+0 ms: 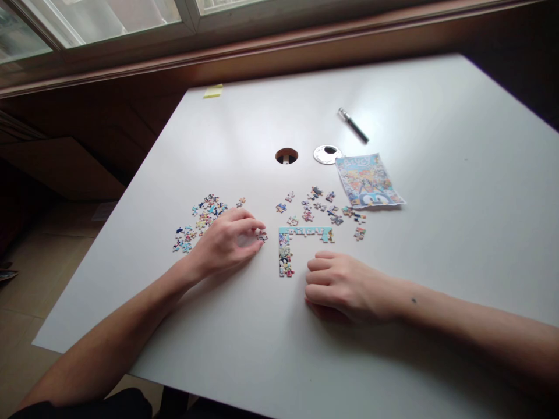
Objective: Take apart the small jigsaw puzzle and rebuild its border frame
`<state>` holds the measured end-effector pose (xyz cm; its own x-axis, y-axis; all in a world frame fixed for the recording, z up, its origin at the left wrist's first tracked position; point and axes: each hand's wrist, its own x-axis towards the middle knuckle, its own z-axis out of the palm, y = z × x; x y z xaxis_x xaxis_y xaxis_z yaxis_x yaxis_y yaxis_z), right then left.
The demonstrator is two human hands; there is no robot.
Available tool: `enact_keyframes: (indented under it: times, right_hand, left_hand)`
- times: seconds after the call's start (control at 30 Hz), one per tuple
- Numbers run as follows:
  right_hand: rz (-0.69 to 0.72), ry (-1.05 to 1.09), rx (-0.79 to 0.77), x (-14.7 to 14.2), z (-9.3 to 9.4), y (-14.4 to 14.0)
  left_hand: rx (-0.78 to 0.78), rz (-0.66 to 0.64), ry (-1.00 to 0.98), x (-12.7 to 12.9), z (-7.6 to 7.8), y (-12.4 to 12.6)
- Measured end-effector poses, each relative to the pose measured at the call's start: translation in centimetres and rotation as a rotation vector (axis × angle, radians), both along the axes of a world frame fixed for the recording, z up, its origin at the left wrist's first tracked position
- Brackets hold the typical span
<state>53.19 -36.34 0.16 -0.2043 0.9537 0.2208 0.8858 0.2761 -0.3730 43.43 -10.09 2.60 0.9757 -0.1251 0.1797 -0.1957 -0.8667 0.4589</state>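
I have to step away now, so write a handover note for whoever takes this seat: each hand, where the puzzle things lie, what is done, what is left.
Left hand: fingertips pinched on a loose puzzle piece on the white table.
Right hand: loosely curled, resting on the table just right of the joined corner section; holds nothing that I can see.
Things: pile of loose pieces to the left, scattered pieces above the corner section, reference picture to their right.
Done: one L-shaped corner of the border.
Left: all remaining pieces, still unjoined.
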Motion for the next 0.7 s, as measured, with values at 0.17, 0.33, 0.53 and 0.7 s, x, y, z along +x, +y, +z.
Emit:
enact_keyframes:
  times: [0.17,0.33,0.53,0.7]
  right_hand:
    - [0.000,0.000,0.000,-0.02,0.05,0.09]
    - [0.000,0.008,-0.009,-0.02,0.03,0.05]
    - [-0.001,0.008,-0.001,0.04,-0.14,-0.02]
    - [-0.002,0.011,-0.003,0.01,-0.23,-0.03]
  left_hand:
    - [0.042,0.040,0.015,-0.16,0.28,0.32]
    - [0.041,0.025,-0.020,-0.35,0.08,0.23]
    - [0.046,0.016,-0.022,-0.39,0.06,0.07]
    - [0.053,0.054,-0.021,-0.39,0.05,-0.21]
